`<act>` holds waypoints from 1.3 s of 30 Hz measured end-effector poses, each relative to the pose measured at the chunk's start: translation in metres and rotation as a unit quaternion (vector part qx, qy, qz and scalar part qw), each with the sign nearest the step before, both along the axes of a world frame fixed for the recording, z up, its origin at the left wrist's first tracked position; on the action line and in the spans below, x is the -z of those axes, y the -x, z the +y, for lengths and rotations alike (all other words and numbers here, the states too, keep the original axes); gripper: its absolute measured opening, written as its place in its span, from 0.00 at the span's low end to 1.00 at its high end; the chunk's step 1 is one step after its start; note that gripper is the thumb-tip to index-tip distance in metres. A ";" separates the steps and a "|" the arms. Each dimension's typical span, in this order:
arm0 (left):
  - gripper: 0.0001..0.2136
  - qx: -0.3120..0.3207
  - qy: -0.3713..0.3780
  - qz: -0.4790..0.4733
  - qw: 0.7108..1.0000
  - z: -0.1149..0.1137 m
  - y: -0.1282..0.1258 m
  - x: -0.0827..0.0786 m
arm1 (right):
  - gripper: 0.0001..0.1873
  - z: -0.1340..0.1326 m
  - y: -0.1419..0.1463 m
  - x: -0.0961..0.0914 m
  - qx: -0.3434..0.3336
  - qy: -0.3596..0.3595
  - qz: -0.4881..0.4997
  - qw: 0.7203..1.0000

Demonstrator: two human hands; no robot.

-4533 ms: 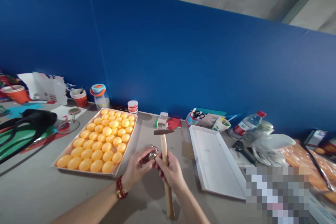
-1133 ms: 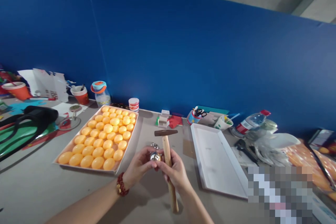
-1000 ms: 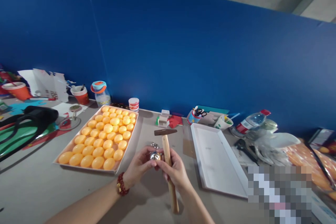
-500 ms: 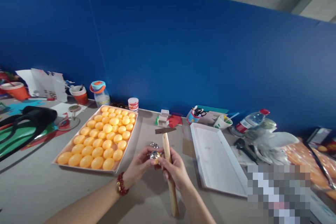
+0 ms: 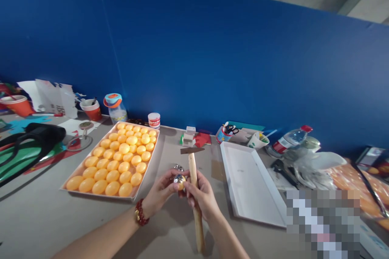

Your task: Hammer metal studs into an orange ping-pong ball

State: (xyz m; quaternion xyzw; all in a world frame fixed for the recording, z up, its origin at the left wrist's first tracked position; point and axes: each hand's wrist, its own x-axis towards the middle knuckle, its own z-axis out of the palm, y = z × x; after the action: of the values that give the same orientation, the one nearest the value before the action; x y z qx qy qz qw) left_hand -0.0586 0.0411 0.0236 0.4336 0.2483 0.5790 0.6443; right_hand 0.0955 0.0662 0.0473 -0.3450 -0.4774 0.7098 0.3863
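My left hand point(image 5: 159, 195) and my right hand point(image 5: 203, 197) meet over the grey table, fingers pinched together on a small ball wrapped in silver foil point(image 5: 179, 179), with a bit of yellow showing. The right hand also grips a hammer point(image 5: 193, 182) by its wooden handle; the dark head points away from me and the handle's end rests near the table's front. A second small foil piece point(image 5: 178, 167) lies on the table just beyond the hands. A red bead bracelet point(image 5: 139, 213) circles my left wrist.
A tray of several yellow balls point(image 5: 114, 160) lies left of the hands. A white tray point(image 5: 251, 184) with nothing in it lies to the right. Cups, a small jar point(image 5: 154, 120), a water bottle point(image 5: 288, 141) and craft clutter line the blue wall.
Both hands stay together on the foil ball, turning it slightly so more yellow shows. The hammer's head has tilted a little. The view has shifted slightly.
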 end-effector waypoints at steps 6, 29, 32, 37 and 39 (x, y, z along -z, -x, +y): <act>0.15 0.015 0.011 -0.014 1.000 0.000 0.001 0.006 | 0.18 -0.001 0.002 0.001 0.012 0.016 0.015 1.000; 0.16 0.005 0.027 0.010 1.000 -0.002 0.001 0.000 | 0.18 0.001 0.002 0.006 0.013 0.006 0.013 1.000; 0.18 0.003 0.031 0.012 0.999 -0.003 0.001 -0.001 | 0.18 0.001 0.002 0.004 0.015 0.014 0.021 1.000; 0.19 0.005 0.035 0.029 0.999 -0.004 0.003 0.001 | 0.17 0.001 0.001 0.001 0.029 0.036 0.037 0.998; 0.19 -0.016 0.033 0.058 0.998 -0.004 0.004 0.001 | 0.17 0.001 0.001 0.001 0.032 0.022 0.025 0.999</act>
State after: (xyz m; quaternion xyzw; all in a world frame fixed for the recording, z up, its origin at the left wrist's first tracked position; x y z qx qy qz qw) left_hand -0.0628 0.0370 0.0230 0.4412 0.3111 0.5549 0.6330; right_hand 0.0945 0.0675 0.0464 -0.3511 -0.4406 0.7155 0.4131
